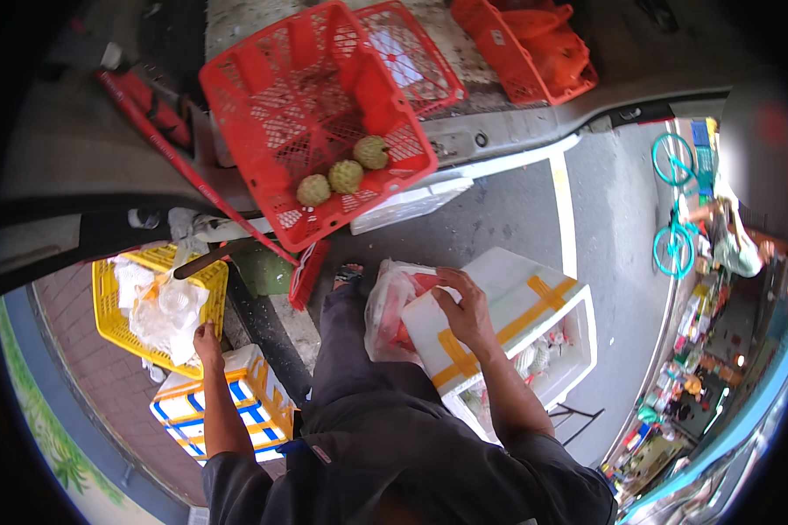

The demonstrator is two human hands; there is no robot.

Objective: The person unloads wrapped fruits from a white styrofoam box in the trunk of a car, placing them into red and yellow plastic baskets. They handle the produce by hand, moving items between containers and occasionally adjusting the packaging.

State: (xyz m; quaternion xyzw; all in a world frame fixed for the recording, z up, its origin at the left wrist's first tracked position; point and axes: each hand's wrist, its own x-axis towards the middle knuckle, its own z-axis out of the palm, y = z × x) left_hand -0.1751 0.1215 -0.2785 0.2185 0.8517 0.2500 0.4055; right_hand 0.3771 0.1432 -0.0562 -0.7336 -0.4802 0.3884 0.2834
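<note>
My left hand is at the right rim of a yellow plastic crate, close to white foam netting and clear plastic inside it; whether it grips anything is unclear. Over the white lid of a foam box with orange tape, my right hand is held with thumb and fingers apart and nothing between them. Beside that lid lies a clear plastic bag with red content. Netted items show in the partly covered box. Ahead, a tilted red plastic crate holds three green custard apples.
A red broom leans at the vehicle's sill. Another red crate holds red bags. A taped foam box stands below the yellow crate. At far right are a person, a teal bicycle and market goods.
</note>
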